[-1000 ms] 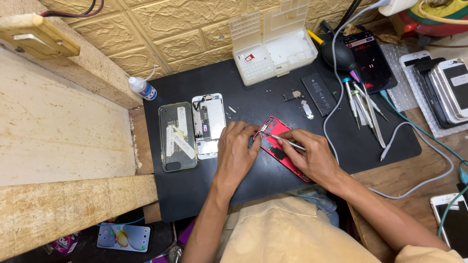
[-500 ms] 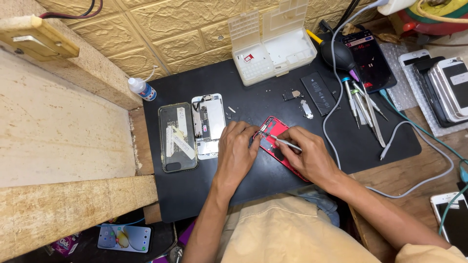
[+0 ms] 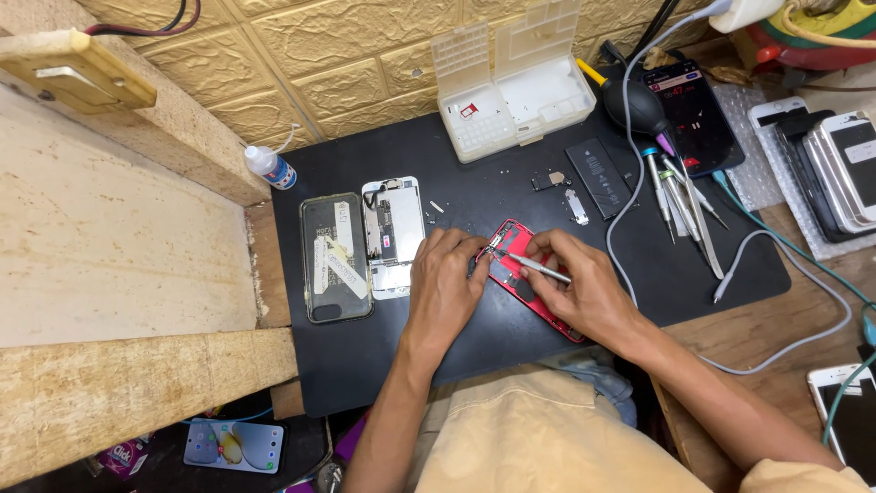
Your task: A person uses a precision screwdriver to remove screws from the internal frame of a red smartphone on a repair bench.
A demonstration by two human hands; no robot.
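Note:
A red phone housing lies opened on the black work mat. My left hand rests on its left edge, fingers pressed on the frame near the top corner. My right hand covers the housing's lower right part and grips a thin metal tool, a screwdriver or tweezers, whose tip points at the housing's upper left corner by my left fingertips. The lower part of the housing is hidden under both hands.
Left of my hands lie a detached screen assembly and a clear phone case. Behind are a small bottle, a plastic parts box, a battery, loose tools, a cable, and stacked phones at right.
The hands stay on the red housing; the tool tip has shifted slightly toward its upper left corner. Nothing else moved.

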